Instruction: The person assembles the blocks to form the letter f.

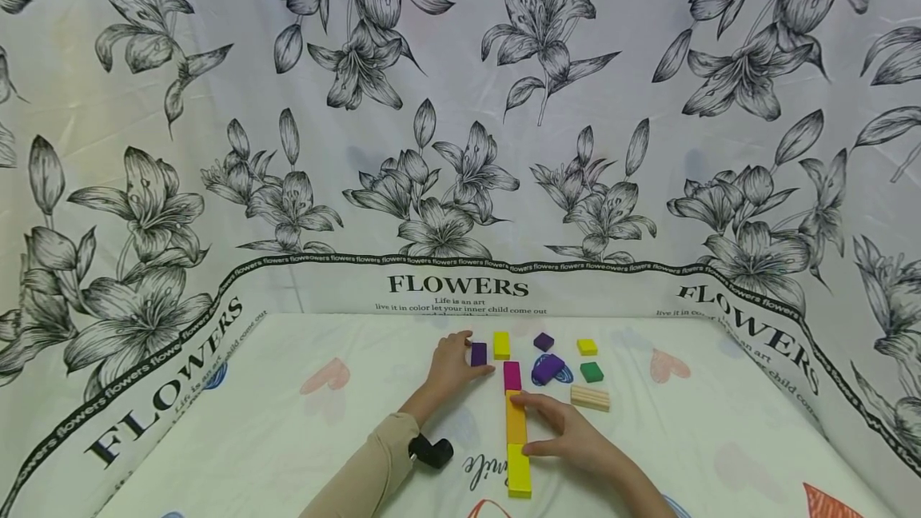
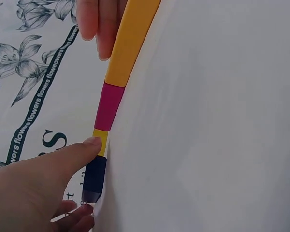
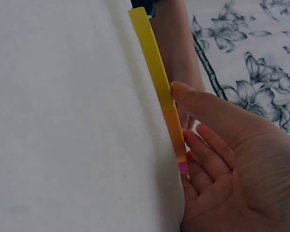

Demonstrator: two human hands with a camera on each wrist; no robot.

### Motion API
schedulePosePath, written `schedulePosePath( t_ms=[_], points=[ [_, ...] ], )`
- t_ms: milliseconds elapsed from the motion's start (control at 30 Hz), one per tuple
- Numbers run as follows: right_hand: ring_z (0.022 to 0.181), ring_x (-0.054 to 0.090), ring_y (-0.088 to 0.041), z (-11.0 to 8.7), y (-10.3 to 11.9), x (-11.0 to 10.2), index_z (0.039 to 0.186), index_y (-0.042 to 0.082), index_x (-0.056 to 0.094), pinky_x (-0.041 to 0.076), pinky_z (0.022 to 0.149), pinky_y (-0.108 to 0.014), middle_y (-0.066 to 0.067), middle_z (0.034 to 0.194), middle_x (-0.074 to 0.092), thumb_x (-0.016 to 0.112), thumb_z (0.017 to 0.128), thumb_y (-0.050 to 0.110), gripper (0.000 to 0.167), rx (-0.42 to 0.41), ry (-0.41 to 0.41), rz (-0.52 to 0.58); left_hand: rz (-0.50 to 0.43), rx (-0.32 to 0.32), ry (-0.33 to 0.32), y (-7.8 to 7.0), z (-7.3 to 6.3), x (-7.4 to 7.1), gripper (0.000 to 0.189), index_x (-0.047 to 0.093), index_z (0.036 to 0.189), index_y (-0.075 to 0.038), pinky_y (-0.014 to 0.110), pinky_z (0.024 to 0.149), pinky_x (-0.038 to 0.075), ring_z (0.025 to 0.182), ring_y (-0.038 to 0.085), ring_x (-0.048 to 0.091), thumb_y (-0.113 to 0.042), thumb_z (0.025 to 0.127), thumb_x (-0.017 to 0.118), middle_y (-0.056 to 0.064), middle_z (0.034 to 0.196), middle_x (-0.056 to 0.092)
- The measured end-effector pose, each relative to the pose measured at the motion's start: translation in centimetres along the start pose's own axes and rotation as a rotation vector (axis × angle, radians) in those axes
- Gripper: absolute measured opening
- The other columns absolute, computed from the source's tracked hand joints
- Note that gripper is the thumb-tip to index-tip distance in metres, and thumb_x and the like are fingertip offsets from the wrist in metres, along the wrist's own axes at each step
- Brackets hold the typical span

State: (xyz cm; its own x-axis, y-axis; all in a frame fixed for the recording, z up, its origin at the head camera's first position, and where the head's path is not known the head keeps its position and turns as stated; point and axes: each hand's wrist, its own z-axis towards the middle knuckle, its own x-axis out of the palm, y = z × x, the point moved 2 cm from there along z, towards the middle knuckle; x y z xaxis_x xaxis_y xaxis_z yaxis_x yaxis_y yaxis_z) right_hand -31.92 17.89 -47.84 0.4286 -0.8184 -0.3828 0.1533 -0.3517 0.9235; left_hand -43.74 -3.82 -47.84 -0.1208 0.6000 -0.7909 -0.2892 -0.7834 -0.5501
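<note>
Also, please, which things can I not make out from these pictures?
Orange block, left wrist view: one end is cut off by the top edge.
Right hand, same view: only fingers show; same edge.
Purple block by the left hand, same view: lower end blurred.
Lowest line of small wall print, head view: partly hidden by the far edge of the table.

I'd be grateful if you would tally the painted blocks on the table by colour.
Yellow blocks: 3
Purple blocks: 3
Pink block: 1
Orange block: 1
Green block: 1
Total: 9
</note>
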Motion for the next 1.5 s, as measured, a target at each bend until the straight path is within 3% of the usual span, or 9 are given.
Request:
schedulePosePath(
  t_ms=[233, 567, 933, 1100, 1267, 1500],
  points=[
    [0.149, 0.026, -0.032, -0.1, 0.2, -0.1, 0.142, 0.025, 0.050, 0.021, 0.120, -0.059, 0.004, 0.151, 0.046, 0.081, 0.077, 0.032, 0.072, 0.001, -0.002, -0.003, -0.130, -0.008, 0.002, 0.7, 0.1, 0.2, 0.076, 0.051, 0.134, -0.003, 0.040, 0.091, 0.052, 0.103, 0.025, 0.056, -0.036, 0.074, 0.085, 0.011, 0.116, 0.065],
    [0.149, 0.026, -0.032, 0.0, 0.1, -0.1, 0.142, 0.026, 0.050, 0.021, 0.120, -0.059, 0.004, 0.152, 0.045, 0.081, 0.077, 0.032, 0.072, 0.003, 0.004, 0.003, -0.345, -0.036, 0.040, 1.1, -0.2, -0.2, 0.063, 0.049, 0.135, 0.000, 0.047, 0.101, 0.051, 0.114, 0.033, 0.059, -0.007, 0.079, 0.077, 0.018, 0.126, 0.062],
    [0.149, 0.026, -0.032, 0.0, 0.2, -0.1, 0.142, 0.024, 0.050, 0.020, 0.120, -0.059, 0.003, 0.152, 0.046, 0.081, 0.077, 0.032, 0.072, 0.003, 0.002, 0.004, -0.221, -0.079, -0.001, 1.0, -0.4, -0.5, 0.042, 0.067, 0.108, 0.001, 0.033, 0.082, 0.053, 0.088, 0.019, 0.052, -0.017, 0.074, 0.085, 0.013, 0.105, 0.057],
    [0.149, 0.025, -0.033, -0.1, 0.2, -0.1, 0.142, 0.024, 0.050, 0.019, 0.121, -0.059, 0.003, 0.152, 0.046, 0.081, 0.077, 0.031, 0.072, -0.002, 0.007, 0.007, -0.218, -0.077, 0.001, 0.9, -0.4, -0.7, 0.038, 0.068, 0.109, 0.002, 0.039, 0.088, 0.055, 0.093, 0.021, 0.055, -0.011, 0.077, 0.082, 0.013, 0.105, 0.058],
    [0.149, 0.025, -0.032, -0.1, 0.2, -0.1, 0.142, 0.023, 0.050, 0.019, 0.121, -0.059, 0.003, 0.152, 0.046, 0.080, 0.078, 0.031, 0.072, -0.005, 0.011, 0.006, -0.247, -0.059, 0.020, 0.9, -0.4, -0.9, 0.033, 0.068, 0.108, 0.002, 0.041, 0.091, 0.054, 0.095, 0.022, 0.057, -0.007, 0.079, 0.079, 0.014, 0.106, 0.059],
    [0.149, 0.026, -0.033, -0.1, 0.2, -0.1, 0.142, 0.022, 0.050, 0.019, 0.121, -0.059, 0.002, 0.152, 0.046, 0.079, 0.079, 0.031, 0.070, -0.009, 0.008, -0.007, -0.245, 0.024, 0.035, 1.2, -0.5, -1.3, 0.032, 0.070, 0.109, 0.001, 0.031, 0.080, 0.052, 0.090, 0.019, 0.055, -0.006, 0.079, 0.077, 0.013, 0.104, 0.061]
  ],
)
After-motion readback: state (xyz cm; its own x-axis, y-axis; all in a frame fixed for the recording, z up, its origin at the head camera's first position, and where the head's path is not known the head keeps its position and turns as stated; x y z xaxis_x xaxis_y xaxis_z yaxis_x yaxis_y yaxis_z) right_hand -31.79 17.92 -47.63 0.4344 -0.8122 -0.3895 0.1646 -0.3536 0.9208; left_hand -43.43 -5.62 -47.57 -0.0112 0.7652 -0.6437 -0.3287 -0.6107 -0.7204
